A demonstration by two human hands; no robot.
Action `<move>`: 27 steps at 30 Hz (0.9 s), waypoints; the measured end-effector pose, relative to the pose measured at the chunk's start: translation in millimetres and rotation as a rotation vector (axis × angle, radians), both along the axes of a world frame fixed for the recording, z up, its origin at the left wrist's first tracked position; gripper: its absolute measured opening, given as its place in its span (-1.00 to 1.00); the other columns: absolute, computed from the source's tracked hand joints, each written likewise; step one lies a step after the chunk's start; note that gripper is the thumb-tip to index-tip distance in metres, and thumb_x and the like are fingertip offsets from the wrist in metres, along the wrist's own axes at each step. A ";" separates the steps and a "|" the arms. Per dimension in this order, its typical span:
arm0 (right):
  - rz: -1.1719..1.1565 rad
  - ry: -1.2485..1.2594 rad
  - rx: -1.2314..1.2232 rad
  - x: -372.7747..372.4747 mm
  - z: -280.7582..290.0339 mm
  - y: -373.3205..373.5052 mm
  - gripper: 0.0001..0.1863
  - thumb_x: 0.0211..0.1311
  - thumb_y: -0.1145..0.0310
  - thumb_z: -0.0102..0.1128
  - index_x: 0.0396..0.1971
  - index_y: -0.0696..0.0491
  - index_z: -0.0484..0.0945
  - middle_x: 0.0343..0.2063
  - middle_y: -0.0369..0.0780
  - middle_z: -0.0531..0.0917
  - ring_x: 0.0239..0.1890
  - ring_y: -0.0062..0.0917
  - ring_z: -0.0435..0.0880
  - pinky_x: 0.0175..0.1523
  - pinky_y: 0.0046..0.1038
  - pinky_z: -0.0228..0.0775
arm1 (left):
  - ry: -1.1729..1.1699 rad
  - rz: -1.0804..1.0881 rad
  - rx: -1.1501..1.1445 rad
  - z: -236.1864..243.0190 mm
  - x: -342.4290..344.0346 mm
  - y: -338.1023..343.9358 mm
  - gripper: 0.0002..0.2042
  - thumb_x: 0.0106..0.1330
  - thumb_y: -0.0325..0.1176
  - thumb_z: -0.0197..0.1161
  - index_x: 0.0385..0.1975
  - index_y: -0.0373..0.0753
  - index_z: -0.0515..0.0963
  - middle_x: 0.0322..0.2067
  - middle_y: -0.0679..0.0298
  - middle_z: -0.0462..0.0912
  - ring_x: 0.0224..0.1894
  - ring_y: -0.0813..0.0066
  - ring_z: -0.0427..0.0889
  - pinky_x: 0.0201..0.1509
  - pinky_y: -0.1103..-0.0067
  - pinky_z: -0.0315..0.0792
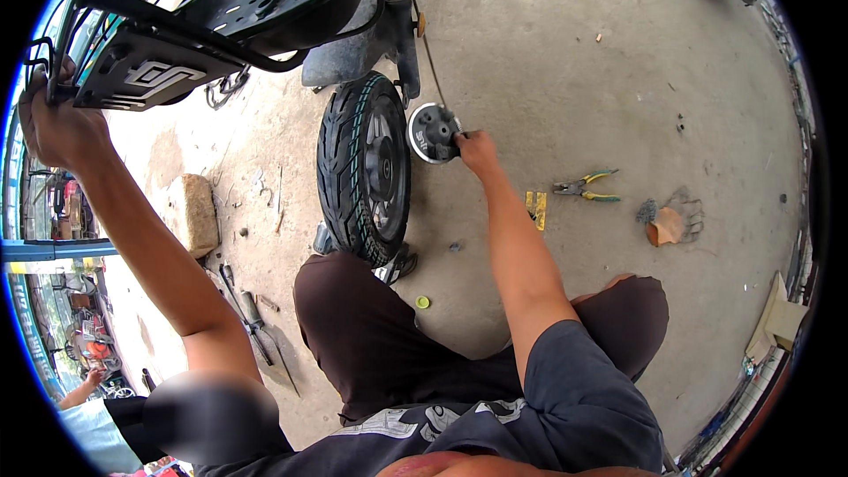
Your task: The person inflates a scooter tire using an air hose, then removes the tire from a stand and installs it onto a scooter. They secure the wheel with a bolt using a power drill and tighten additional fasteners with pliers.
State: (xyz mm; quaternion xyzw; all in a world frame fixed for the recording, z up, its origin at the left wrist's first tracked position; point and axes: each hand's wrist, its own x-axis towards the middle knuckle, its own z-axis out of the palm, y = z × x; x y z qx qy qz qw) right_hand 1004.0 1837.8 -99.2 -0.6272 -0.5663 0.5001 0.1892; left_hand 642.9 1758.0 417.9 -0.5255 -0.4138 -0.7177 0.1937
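Note:
Stretched out to the far left, my left hand is closed on the edge of a black metal basket mounted on a small bike. The bike's black tyre stands upright in front of my knees, under a grey mudguard. My right hand pinches the right rim of a round brake plate, dark in the middle with a silvery edge. It is held just right of the wheel, apart from the hub. A thin cable runs from the plate up to the frame.
Right on the concrete lie yellow-green-handled pliers, a yellow piece and a worn glove. A green cap is near my knees. Left are a stone block and long tools. Another person's hand shows lower left.

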 end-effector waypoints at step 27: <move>0.109 0.675 -0.556 -17.2 19.9 -23.5 -0.63 0.44 0.24 0.08 -0.59 0.11 0.46 -0.74 -0.29 0.35 -0.72 -0.59 0.24 -0.63 -0.42 0.00 | -0.118 0.084 -0.085 0.6 -16.8 -3.8 -0.76 0.40 -0.55 -0.07 -0.13 -0.60 0.49 -0.15 -0.19 0.61 -0.15 0.07 0.72 -0.11 0.38 0.70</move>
